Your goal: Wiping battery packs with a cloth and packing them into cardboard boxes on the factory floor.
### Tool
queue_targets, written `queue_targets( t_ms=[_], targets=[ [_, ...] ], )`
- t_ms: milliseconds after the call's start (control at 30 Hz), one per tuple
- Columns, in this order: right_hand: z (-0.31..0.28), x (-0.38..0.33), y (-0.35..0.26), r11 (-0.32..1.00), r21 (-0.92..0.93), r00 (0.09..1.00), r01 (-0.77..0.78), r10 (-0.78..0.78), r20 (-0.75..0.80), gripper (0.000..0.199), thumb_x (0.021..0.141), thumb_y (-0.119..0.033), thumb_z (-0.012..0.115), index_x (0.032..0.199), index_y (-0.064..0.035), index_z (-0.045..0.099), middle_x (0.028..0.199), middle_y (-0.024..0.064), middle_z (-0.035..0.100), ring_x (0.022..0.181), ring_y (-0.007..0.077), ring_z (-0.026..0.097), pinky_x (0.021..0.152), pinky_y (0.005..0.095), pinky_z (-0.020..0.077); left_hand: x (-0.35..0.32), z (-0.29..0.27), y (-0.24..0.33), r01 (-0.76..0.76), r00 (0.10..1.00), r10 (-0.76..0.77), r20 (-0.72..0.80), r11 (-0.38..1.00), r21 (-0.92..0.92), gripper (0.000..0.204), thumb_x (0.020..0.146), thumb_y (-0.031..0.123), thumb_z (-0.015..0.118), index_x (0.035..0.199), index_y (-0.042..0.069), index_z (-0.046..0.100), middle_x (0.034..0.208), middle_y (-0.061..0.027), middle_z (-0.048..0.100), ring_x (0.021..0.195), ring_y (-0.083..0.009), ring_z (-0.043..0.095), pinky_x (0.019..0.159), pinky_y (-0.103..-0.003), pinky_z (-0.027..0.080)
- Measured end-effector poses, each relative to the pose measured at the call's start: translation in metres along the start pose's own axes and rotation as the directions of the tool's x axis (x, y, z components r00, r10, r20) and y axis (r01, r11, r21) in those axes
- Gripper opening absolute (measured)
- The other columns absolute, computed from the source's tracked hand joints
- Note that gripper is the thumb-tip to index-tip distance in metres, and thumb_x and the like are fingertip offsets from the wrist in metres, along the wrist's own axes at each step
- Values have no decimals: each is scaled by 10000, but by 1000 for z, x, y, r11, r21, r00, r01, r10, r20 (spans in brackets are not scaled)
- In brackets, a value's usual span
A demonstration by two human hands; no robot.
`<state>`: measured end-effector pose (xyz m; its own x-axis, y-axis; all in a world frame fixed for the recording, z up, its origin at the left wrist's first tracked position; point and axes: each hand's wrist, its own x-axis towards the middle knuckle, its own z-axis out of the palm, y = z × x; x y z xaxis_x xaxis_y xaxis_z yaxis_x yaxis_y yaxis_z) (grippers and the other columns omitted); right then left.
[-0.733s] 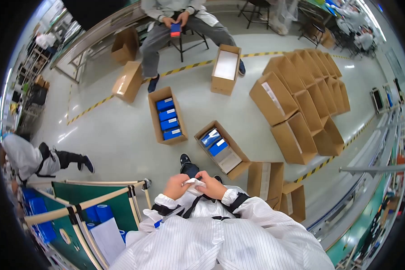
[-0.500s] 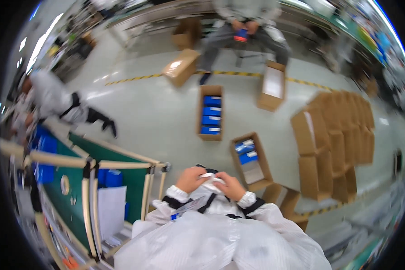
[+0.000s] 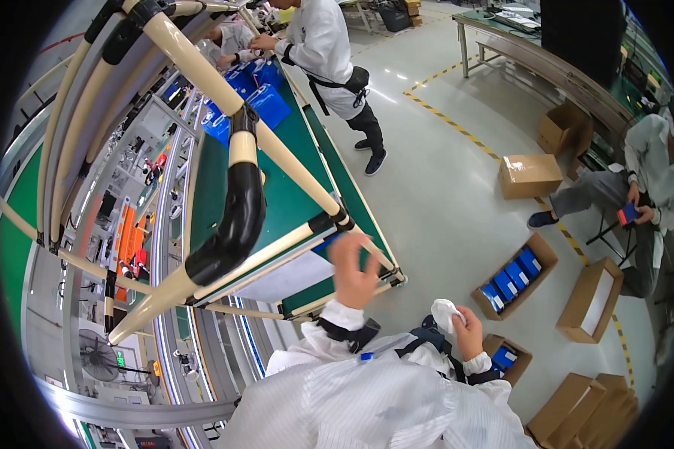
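My left hand point(image 3: 354, 273) is raised in front of the cream pipe frame point(image 3: 296, 168), near its black joints. Its fingers are slightly blurred but look apart, with nothing visible in them. Whether it touches the pipe I cannot tell. Lower and to the right, my right hand point(image 3: 468, 334) pinches a soft, crumpled white piece point(image 3: 445, 315), like a wipe or thin cloth. Behind the pipes lies a green work surface point(image 3: 277, 206), with a white sheet point(image 3: 288, 278) at its near end.
A person point(image 3: 322, 37) stands at the bench's far end by blue bins point(image 3: 266, 108). At right, a seated person point(image 3: 651, 172) holds a small blue-and-red box point(image 3: 627, 215). A carton point(image 3: 544, 251) of blue boxes and an open carton point(image 3: 590, 301) sit on the floor.
My view has swung left toward the pipe frame and bench. Both hands were together on the white piece; the left has let go and risen to the left, while the right keeps it.
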<state>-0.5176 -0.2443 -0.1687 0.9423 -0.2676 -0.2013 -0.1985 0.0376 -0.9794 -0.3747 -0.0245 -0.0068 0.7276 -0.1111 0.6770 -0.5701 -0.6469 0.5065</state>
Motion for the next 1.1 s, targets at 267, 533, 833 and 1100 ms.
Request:
queue_targets(
  t_ms=[267, 533, 833, 1100],
  targets=[
    [20, 75, -27, 992, -122, 992, 28, -12, 126, 231, 867, -158, 590, 1047, -17, 620, 846, 69, 652, 785, 134, 585, 718, 279, 470, 94, -20, -66, 280, 897, -325, -301, 942, -183, 796, 805, 258, 715, 1381, -7, 234, 1384, -172, 324, 1297, -287, 310, 1040, -401, 242],
    [28, 111, -21, 991, -133, 990, 24, -5, 138, 245, 863, -164, 605, 1053, -11, 614, 865, 49, 652, 804, 104, 574, 734, 274, 478, 103, 10, -84, 298, 930, -332, -159, 933, -203, 140, 862, 116, 618, 831, 9, 533, 698, -71, 583, 611, -173, 592, 578, -309, 475],
    [61, 184, -23, 969, -245, 948, -26, 102, 301, 329, 868, -262, 598, 1111, -39, 610, 987, 156, 662, 913, 255, 636, 818, 344, 481, 105, 0, -74, 365, 909, -400, -118, 900, -239, 106, 883, 56, 548, 852, 14, 456, 760, -90, 537, 692, -165, 546, 659, -298, 465],
    [89, 292, -65, 992, -129, 850, -11, 77, 520, 343, 893, -247, 584, 1148, -19, 592, 1003, 111, 657, 920, 185, 610, 831, 311, 467, 111, -13, -66, 419, 903, -428, -23, 893, -165, 182, 808, 41, 595, 938, 5, 473, 986, -160, 522, 937, -252, 524, 866, -372, 409]
  ],
)
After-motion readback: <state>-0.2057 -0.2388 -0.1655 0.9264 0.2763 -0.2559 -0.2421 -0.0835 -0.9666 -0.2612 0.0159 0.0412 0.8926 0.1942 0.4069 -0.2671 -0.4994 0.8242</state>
